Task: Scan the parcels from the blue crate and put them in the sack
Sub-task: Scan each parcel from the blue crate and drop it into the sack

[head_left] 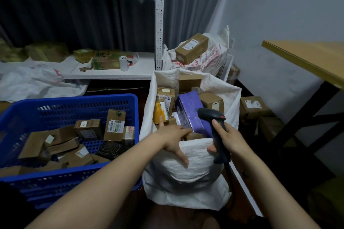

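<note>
Left hand lies spread open over the sack rim, gripping nothing, its fingertips at the purple box. Right hand, just beside it, grips the scanner. The sack looks nearly full, but over 10 parcels wait in the crate left of it.

Left hand spread flat over rim of white woven sack, fingertips touching purple rectangular box. Right hand just beside, gripping black handheld scanner. Blue perforated plastic crate of brown cardboard parcels left of both hands.
</note>
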